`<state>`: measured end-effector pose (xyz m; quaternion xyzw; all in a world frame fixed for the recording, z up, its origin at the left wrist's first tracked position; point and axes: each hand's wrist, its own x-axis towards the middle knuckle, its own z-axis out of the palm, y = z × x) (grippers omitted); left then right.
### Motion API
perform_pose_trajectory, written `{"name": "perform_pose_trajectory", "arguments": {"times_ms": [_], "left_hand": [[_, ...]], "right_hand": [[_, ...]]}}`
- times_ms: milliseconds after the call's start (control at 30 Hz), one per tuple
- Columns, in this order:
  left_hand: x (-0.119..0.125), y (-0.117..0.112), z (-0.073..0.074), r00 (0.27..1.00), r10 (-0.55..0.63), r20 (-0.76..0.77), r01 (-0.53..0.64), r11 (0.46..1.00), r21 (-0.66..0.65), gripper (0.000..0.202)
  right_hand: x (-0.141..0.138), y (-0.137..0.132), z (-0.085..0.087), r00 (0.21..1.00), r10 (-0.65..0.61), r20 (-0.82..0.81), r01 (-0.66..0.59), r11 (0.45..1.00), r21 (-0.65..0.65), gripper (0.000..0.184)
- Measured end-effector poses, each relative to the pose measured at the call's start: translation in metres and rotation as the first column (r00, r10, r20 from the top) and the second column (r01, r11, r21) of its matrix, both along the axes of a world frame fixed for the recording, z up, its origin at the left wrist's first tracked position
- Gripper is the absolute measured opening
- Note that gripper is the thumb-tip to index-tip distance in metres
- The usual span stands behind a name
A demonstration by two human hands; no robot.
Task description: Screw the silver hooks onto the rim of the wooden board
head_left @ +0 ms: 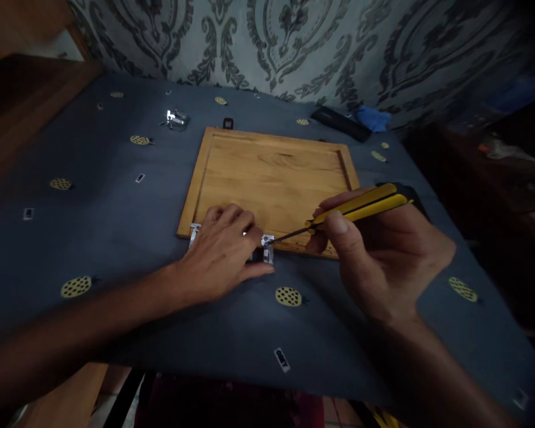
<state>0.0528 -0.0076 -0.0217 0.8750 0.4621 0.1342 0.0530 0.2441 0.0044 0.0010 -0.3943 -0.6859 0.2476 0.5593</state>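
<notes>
A wooden panel (267, 178) with a raised frame, like a small cabinet door, lies flat on the covered table. At its near edge is a metal hinge (268, 249); another hinge (193, 233) shows partly left of my left hand (225, 249). That hand bends over the near edge, fingers curled on the wood, with index finger and thumb closed about the right-hand hinge; what lies beneath the palm is hidden. My right hand (374, 249) grips a yellow-handled screwdriver (356, 209), its thin shaft slanting down left so that the tip meets the hinge.
Loose shiny metal hardware (177, 119) lies at the back left, and a small dark square piece (227, 123) sits behind the panel. A black elongated object (341, 123) and a blue crumpled cloth (373, 119) rest at the back right. Patterned fabric (285, 47) hangs behind the table.
</notes>
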Motion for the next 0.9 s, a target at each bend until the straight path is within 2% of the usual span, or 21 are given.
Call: {"name": "perform_pose_trajectory", "arguments": {"times_ms": [267, 533, 767, 900], "left_hand": [[0.0007, 0.0003, 0.0005, 1.0, 0.002, -0.003, -0.002, 1.0, 0.001, 0.045], [0.0009, 0.0002, -0.0009, 1.0, 0.001, -0.004, -0.001, 1.0, 0.015, 0.046], [0.0005, -0.0002, -0.0013, 1.0, 0.003, -0.002, -0.003, 1.0, 0.015, 0.047], [0.0003, -0.0007, -0.0015, 1.0, 0.002, 0.002, -0.002, 1.0, 0.021, 0.045]], "right_hand": [[-0.0014, 0.0, 0.0002, 1.0, 0.021, 0.018, -0.021, 0.999, -0.034, 0.004], [-0.0025, -0.0005, 0.0057, 0.999, 0.038, 0.018, -0.037, 0.998, -0.057, 0.009], [-0.0011, 0.0, 0.0062, 0.995, 0.098, -0.026, -0.101, 0.979, -0.179, 0.014], [0.0001, 0.0013, 0.004, 0.995, 0.103, -0.003, -0.101, 0.977, -0.19, 0.012]]}}
